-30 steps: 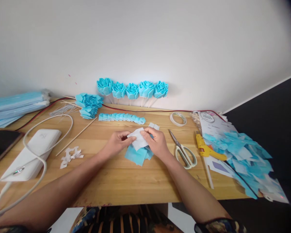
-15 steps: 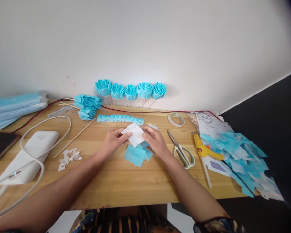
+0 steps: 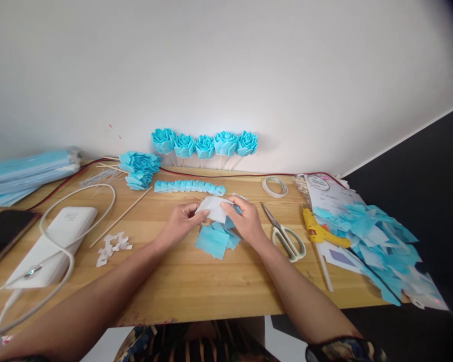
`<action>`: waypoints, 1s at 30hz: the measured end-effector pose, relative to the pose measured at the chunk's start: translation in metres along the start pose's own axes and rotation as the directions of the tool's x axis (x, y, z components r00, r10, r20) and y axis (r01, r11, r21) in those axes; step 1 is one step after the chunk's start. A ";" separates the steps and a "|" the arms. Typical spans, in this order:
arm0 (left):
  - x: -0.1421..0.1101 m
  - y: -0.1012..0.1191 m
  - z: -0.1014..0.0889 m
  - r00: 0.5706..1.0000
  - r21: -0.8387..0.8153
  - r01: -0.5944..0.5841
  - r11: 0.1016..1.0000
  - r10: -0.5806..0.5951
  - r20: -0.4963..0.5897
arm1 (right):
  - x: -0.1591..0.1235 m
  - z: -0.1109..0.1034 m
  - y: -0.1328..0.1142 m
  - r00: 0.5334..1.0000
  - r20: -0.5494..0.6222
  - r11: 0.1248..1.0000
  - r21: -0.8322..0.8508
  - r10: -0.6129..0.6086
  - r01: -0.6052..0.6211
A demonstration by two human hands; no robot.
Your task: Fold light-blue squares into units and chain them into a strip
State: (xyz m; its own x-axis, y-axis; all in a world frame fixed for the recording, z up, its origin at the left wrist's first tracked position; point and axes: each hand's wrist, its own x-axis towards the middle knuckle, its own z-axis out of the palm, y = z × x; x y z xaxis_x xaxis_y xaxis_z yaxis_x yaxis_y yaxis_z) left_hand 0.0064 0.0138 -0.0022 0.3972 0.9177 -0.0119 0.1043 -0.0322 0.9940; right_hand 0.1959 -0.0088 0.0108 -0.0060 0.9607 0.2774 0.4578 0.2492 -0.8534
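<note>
Between both hands is a small white fabric square (image 3: 213,207), its blue underside showing at the right. My left hand (image 3: 185,219) pinches its left edge between thumb and fingers. With thumb on top, my right hand (image 3: 245,217) grips the right edge. Just below lie several loose blue fabric squares (image 3: 212,242), overlapping on the table. Behind the hands stretches a row of folded blue petals (image 3: 189,186). Scissors (image 3: 287,236) lie to the right of my right hand, blades pointing away.
Blue fabric roses (image 3: 205,146) on sticks lean against the wall; more roses (image 3: 140,166) lie left. At right are a tape roll (image 3: 275,186), yellow glue gun (image 3: 317,230) and blue scraps (image 3: 381,241). A power bank (image 3: 62,241), cable, stick (image 3: 121,217) and white scraps (image 3: 113,247) occupy the left.
The white square has turned from a diamond pose to a flatter, wider one between my hands. My fingers have shifted slightly along its edges, and the whole view has moved a little.
</note>
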 end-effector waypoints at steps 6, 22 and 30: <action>0.000 0.003 0.000 0.998 -0.051 -0.048 0.998 0.046 -0.043 | 0.001 0.001 0.003 0.997 0.053 0.996 -0.068 -0.055 0.059; 0.003 -0.011 0.001 0.982 -0.112 -0.089 0.990 0.069 -0.174 | 0.001 -0.001 0.007 0.999 0.040 0.999 0.053 0.005 -0.007; -0.002 -0.003 0.006 0.997 -0.040 -0.069 0.997 0.068 -0.021 | -0.002 0.003 -0.001 0.997 0.074 0.999 -0.005 -0.032 0.032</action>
State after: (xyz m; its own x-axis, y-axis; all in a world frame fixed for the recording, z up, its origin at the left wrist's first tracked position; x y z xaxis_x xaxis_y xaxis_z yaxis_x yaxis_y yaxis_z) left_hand 0.0112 0.0098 -0.0062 0.3841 0.9215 0.0579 0.0401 -0.0793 0.9960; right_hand 0.1932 -0.0108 0.0098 -0.0864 0.9587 0.2708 0.4621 0.2794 -0.8417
